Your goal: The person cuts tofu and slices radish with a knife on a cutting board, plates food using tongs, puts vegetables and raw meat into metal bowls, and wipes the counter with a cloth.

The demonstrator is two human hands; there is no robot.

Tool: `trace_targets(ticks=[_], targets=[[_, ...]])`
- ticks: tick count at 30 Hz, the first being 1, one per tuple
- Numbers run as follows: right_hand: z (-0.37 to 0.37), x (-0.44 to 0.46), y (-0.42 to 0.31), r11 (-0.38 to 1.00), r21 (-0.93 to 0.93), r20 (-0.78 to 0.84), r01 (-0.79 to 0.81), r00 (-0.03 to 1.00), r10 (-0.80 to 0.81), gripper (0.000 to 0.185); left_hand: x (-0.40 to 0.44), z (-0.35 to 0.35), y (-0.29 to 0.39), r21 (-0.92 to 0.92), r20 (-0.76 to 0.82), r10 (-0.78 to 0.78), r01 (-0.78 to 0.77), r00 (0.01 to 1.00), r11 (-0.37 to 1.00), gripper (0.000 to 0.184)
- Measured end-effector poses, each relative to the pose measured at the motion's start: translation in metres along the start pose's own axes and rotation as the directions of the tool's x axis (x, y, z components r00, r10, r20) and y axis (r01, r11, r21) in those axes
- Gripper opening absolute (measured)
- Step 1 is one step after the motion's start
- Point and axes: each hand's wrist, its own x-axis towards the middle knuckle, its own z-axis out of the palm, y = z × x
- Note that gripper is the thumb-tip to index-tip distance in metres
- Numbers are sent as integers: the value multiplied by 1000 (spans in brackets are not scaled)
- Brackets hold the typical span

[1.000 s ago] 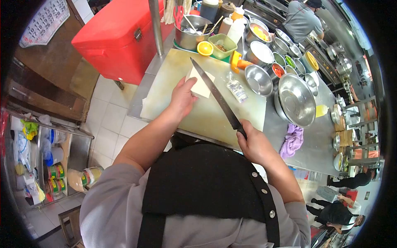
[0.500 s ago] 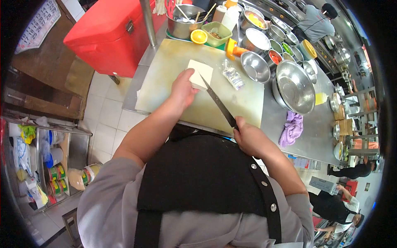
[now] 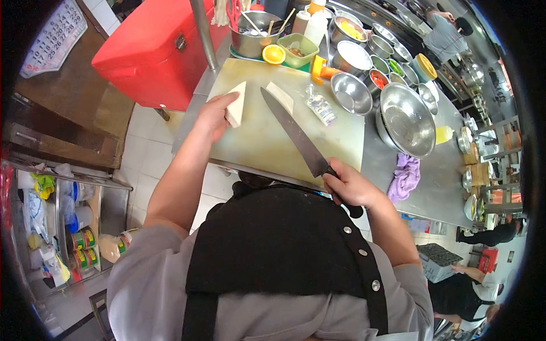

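My left hand (image 3: pixel 212 116) grips a white triangular piece (image 3: pixel 237 104) over the left part of the cutting board (image 3: pixel 244 149). It looks like crustless bread or tofu; I cannot tell which. A matching white half (image 3: pixel 282 98) lies on the board, partly behind the blade. My right hand (image 3: pixel 348 185) is wrapped around the black handle of a large kitchen knife (image 3: pixel 297 134). Its blade points up and left, with the tip between the two white pieces. Right of the second half lies a clear plastic packet (image 3: pixel 322 108) with printing.
Steel bowls (image 3: pixel 351 94) and food containers line the board's right and back. A halved orange (image 3: pixel 273 54) and green tub (image 3: pixel 298 50) sit behind it. A purple cloth (image 3: pixel 404 177) lies right, a red cooler (image 3: pixel 151 57) stands left. Other people work at the right.
The white square is now in two triangular halves. My left hand has carried one half leftward and tilted it up. The knife has turned to show its broad side.
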Motion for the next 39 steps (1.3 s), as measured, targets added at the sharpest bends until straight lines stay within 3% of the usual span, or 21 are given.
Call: trace_targets(ticks=[2, 5, 8, 13, 19, 28, 31, 34, 37, 39], targets=[[-2, -4, -4, 1000, -14, 30, -20, 999, 20, 17, -13, -1, 18, -93, 12, -73, 74, 997, 993, 41], [2, -11, -18, 974, -226, -90, 32, 994, -54, 20, -15, -10, 23, -258, 87, -90, 110, 992, 960, 41], [4, -19, -27, 788, -595, -259, 160, 890, -376, 27, -18, -8, 25, -231, 173, -16, 56, 985, 971, 40], [8, -31, -51, 736, -675, -255, 52, 919, -299, 33, -22, 14, 27, -33, 306, -55, 68, 951, 997, 40], [11, -31, -50, 698, -715, -252, 36, 919, -305, 33, -21, 37, 27, 47, 371, -82, 69, 925, 996, 41], [15, -42, -48, 645, -762, -274, -59, 932, -239, 27, -19, 52, 35, -16, 405, -87, 103, 910, 995, 42], [15, -41, -42, 628, -772, -284, -95, 936, -207, 26, -7, 50, 30, -56, 515, -63, 106, 855, 993, 42], [14, -34, -37, 565, -810, -307, -157, 934, -181, 24, -3, 59, 31, -69, 506, -110, 167, 855, 984, 36], [5, -40, -41, 546, -821, -320, -165, 926, -201, 24, 10, 69, 20, -81, 356, -182, 225, 916, 971, 34], [-6, -55, -49, 575, -810, -303, -114, 921, -245, 25, 33, 59, 10, -85, 305, -128, 161, 944, 983, 38]])
